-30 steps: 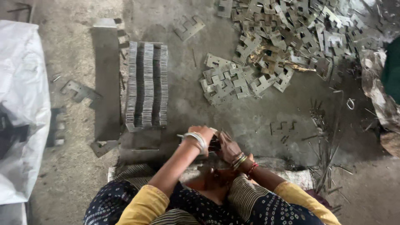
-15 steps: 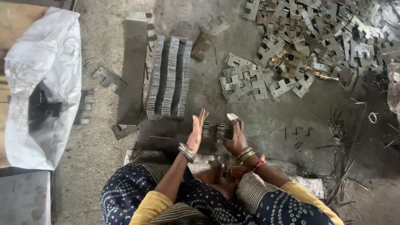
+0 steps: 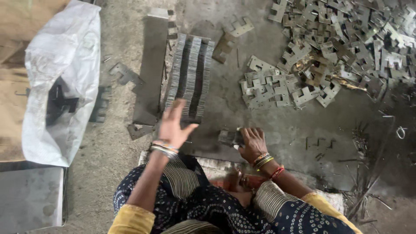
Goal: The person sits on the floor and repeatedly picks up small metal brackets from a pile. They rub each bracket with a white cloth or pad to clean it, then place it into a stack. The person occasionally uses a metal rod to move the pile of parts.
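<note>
On the floor, head view: a seated person works among metal pieces.
Left hand (image 3: 173,125): open, fingers spread, empty, just before the upright stacked plates (image 3: 190,76).
Right hand (image 3: 251,143): curled over a small metal stack (image 3: 229,138) on the floor.
Beyond: loose stampings (image 3: 329,56).

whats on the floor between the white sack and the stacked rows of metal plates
In the head view, a long flat metal strip lies between the white sack and the stacked plates, with a loose stamped piece beside it.

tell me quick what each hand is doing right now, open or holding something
Left hand: open, fingers spread, empty, raised near the upright row of metal plates.
Right hand: closed on a small stack of metal pieces on the floor.
</note>
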